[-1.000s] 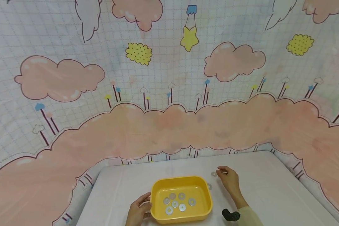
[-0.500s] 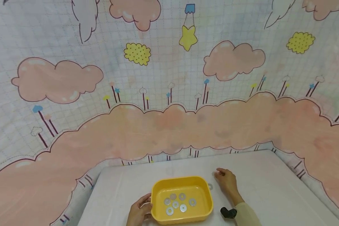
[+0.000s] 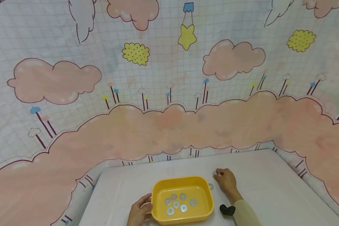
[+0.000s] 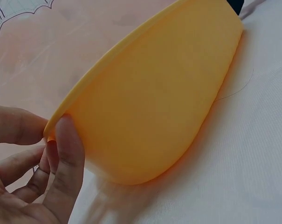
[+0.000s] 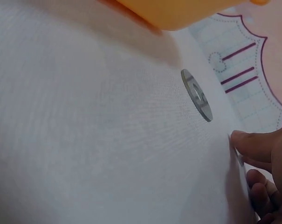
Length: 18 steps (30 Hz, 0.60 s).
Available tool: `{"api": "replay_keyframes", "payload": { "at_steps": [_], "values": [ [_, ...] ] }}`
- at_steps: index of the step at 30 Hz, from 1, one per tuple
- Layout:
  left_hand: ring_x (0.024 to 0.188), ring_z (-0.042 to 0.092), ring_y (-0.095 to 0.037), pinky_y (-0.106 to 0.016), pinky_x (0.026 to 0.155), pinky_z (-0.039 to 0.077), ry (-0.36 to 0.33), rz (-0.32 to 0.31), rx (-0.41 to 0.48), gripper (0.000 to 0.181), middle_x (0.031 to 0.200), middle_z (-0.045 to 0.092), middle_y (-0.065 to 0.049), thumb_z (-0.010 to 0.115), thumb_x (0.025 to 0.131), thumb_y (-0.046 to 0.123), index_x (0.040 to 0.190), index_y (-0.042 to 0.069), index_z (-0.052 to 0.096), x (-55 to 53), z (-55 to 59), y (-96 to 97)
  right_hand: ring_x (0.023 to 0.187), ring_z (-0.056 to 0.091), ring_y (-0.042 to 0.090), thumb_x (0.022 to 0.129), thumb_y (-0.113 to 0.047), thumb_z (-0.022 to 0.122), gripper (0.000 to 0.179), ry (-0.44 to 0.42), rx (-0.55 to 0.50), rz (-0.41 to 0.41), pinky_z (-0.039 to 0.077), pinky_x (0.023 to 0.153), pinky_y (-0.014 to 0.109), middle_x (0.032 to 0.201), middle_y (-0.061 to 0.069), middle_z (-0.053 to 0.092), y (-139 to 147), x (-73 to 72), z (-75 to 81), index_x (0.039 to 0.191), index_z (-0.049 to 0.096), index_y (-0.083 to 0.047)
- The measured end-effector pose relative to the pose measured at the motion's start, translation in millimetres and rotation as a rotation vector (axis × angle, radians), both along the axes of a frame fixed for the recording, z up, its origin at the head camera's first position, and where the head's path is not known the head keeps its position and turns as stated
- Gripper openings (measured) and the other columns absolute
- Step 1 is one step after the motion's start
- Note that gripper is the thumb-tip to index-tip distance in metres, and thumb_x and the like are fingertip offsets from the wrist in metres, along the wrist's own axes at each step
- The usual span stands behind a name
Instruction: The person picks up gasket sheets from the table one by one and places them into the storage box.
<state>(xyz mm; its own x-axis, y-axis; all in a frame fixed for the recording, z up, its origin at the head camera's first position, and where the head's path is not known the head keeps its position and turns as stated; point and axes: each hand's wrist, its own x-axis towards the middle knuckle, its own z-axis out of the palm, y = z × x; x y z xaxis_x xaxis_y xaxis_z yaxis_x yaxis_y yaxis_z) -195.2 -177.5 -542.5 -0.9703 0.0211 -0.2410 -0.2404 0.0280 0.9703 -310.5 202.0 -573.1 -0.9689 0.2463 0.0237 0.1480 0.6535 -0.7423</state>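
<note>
My left hand [image 3: 139, 209] holds the left end of a yellow plastic tray [image 3: 183, 185]; in the left wrist view the thumb and fingers [image 4: 70, 149] pinch its rim. Several flat metal washers [image 3: 183, 207] lie spread over the tray's floor. Beyond the tray's back right corner, my right hand [image 3: 226, 181] is down at the table. Its thumb and fingertips pinch a washer [image 3: 214, 173], mostly covered by the fingers. Between that hand and the tray another washer [image 5: 196, 95] lies flat on the table.
A white cloth covers the table [image 3: 124, 185]. Behind it hangs a printed curtain [image 3: 169, 128] with clouds and stars. A black wrist camera [image 3: 227, 210] sits by the right sleeve [image 3: 245, 213], close to the tray's right side.
My right hand has come down and slightly left onto the far washer, and its fingers have closed on it. The left hand stays at the tray; the head view has shifted slightly.
</note>
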Motion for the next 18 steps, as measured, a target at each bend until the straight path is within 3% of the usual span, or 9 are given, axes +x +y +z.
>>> {"api": "replay_keyframes", "payload": {
  "at_steps": [7,18],
  "values": [
    [0.089,0.062,-0.014,-0.035,0.073,0.06,0.004,0.007,-0.008,0.063,0.118,0.057,-0.011,0.062,0.087,0.009,0.143,-0.008,0.042,1.8,-0.3,0.7,0.1,0.059,0.031,0.09,-0.018,0.066,0.036,0.022,0.019,0.015,0.05,0.092,0.052,0.108,0.018,0.063,1.5,-2.4,-3.4,0.12,0.068,0.0],
    [0.088,0.061,-0.015,-0.036,0.074,0.06,0.002,0.024,-0.002,0.062,0.118,0.056,-0.011,0.061,0.086,0.008,0.143,-0.009,0.041,5.8,0.7,4.0,0.093,0.057,0.03,0.087,-0.014,0.068,0.025,-0.004,0.017,0.036,0.049,0.087,0.049,0.101,0.016,0.062,3.1,2.2,5.1,0.107,0.068,0.0]
  ]
}}
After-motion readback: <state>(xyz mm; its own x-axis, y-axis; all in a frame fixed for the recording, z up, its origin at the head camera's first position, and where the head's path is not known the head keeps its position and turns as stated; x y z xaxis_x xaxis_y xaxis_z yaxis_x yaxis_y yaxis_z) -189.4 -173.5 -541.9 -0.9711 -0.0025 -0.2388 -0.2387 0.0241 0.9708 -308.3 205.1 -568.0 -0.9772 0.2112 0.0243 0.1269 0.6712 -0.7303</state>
